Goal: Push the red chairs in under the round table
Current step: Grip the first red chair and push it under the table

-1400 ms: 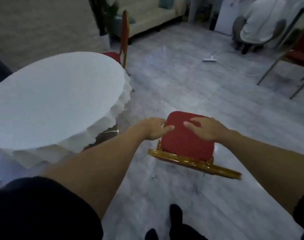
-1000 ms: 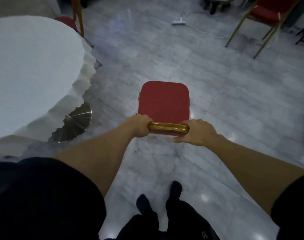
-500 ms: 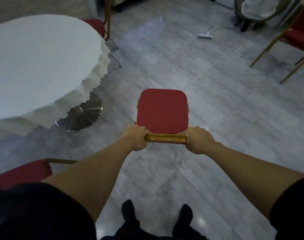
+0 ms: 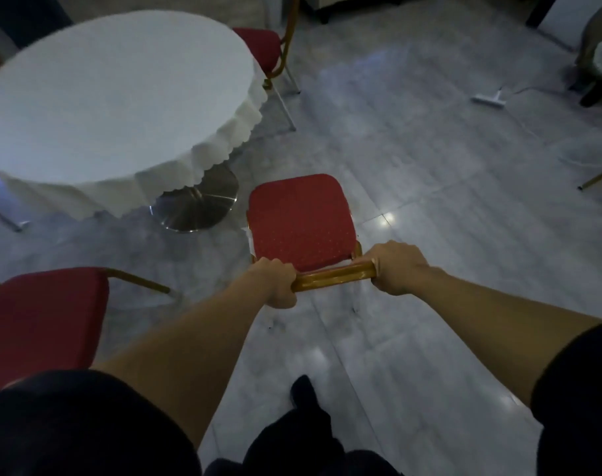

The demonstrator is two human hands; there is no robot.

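A red-cushioned chair (image 4: 301,221) with a gold frame stands on the floor just right of the round table (image 4: 114,97), which wears a white scalloped cloth over a shiny metal base (image 4: 196,207). My left hand (image 4: 275,281) and my right hand (image 4: 397,267) both grip the gold top rail of its backrest. A second red chair (image 4: 42,321) sits at the lower left, its seat clear of the table. A third red chair (image 4: 263,49) stands at the table's far side, its seat partly under the cloth.
A white power strip (image 4: 488,100) with its cable lies on the grey tiled floor at the upper right. A gold chair leg (image 4: 598,178) shows at the right edge. A seated person's chair (image 4: 598,63) is at the far right. My feet (image 4: 303,393) are below.
The chair in my hands has come closer to the table's base, turning slightly toward it. The view has swung left, bringing more of the table and the lower-left chair into sight.
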